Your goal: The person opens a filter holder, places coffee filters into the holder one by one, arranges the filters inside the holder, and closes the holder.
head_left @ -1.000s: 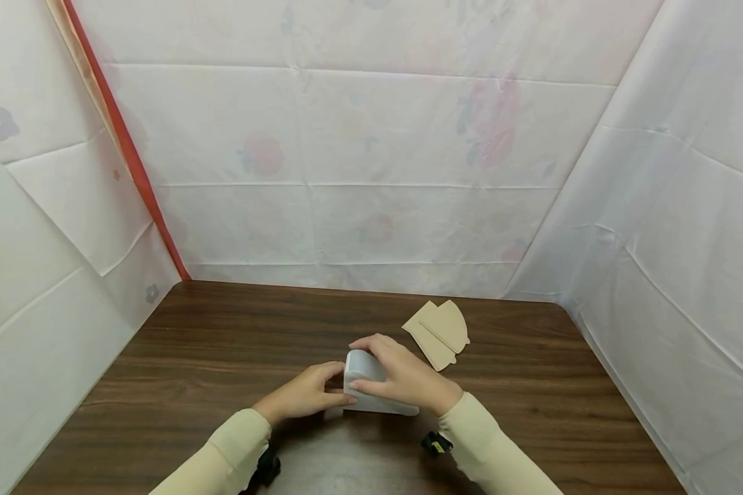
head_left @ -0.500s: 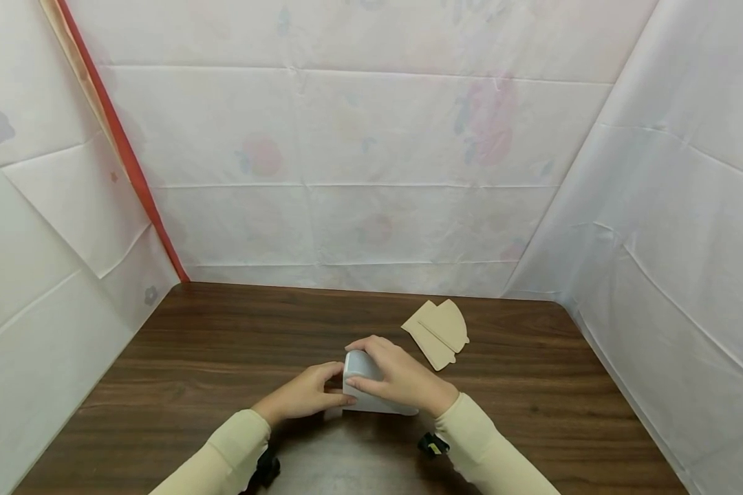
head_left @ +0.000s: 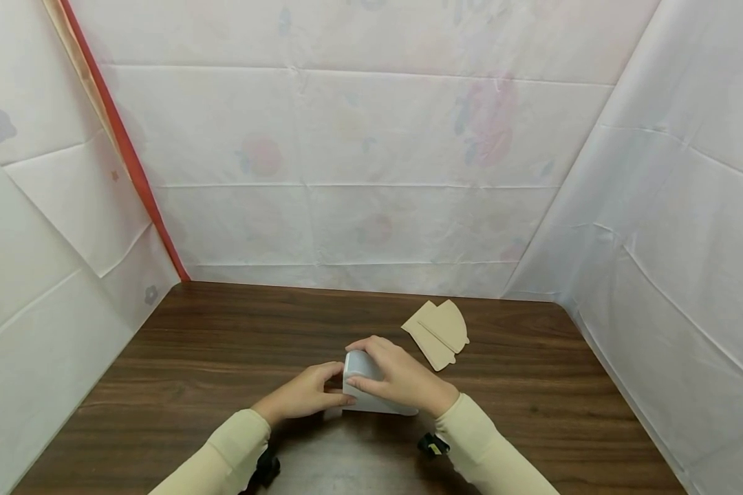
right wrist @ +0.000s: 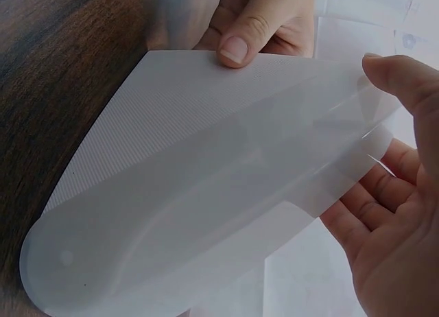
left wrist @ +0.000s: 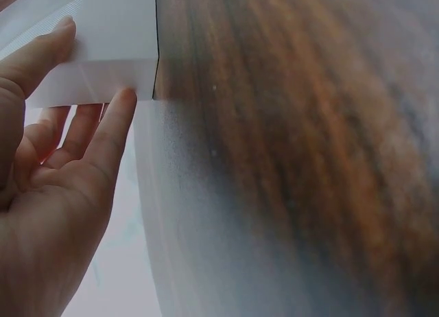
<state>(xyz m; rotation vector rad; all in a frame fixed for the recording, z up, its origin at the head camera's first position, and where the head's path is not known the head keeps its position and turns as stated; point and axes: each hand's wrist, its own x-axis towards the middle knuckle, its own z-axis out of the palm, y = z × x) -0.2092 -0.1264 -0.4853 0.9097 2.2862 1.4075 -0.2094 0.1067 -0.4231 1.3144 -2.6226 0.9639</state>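
A white wedge-shaped plastic case (head_left: 380, 404) stands on the table with its ribbed side and translucent cover showing in the right wrist view. My right hand (head_left: 405, 372) holds it from above, thumb on the near side and fingers over the far side. At its left end, my left hand (head_left: 303, 393) grips the case between thumb and fingers. In the left wrist view the thumb (left wrist: 51, 42) lies on the case's flat side, and a fingertip touches its end face. The inside of the case is hidden behind its cloudy walls.
Two beige fan-shaped paper coffee filters (head_left: 430, 340) lie overlapping behind my right hand on the dark wooden table (head_left: 254, 330). Patterned white cloth (head_left: 347, 227) hangs along the back and both sides. A red strip (head_left: 136, 172) runs down the left corner.
My right hand shifted very slightly left on the case during the first half second. Since then, both hands and the case have held still.
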